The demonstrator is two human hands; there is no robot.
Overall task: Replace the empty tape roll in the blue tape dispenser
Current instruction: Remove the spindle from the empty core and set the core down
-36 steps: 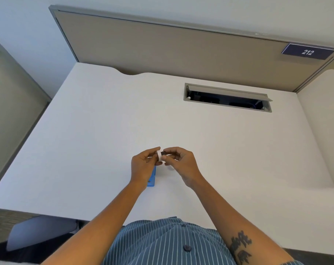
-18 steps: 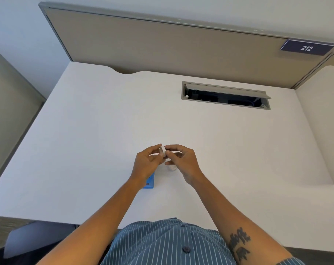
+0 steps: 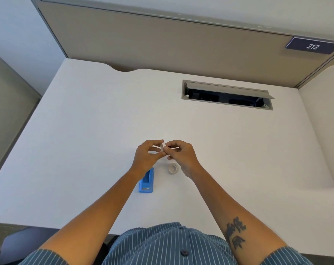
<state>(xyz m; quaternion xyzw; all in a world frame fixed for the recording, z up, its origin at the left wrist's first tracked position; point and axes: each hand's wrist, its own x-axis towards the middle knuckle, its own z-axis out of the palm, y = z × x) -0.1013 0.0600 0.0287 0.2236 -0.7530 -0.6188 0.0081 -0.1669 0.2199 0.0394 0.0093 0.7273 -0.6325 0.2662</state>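
Observation:
The blue tape dispenser [image 3: 146, 181] lies flat on the white desk [image 3: 85, 140], its slot facing up, partly under my left wrist. A whitish tape roll [image 3: 173, 168] lies on the desk just right of it, below my right hand. Both hands are raised above the desk and meet over a small whitish ring [image 3: 162, 146]. My left hand [image 3: 147, 156] pinches the ring between thumb and fingers. My right hand [image 3: 181, 153] pinches it from the other side. Which roll is the empty one I cannot tell.
An open cable tray [image 3: 227, 96] is sunk into the desk at the back right. A beige partition [image 3: 162, 46] with a "212" sign [image 3: 313, 46] stands behind the desk. A dark chair part [image 3: 24, 243] shows at the lower left.
My hands have lifted slightly and moved away from me, uncovering more of the blue dispenser and the roll lying on the desk. The ring stays pinched between both hands.

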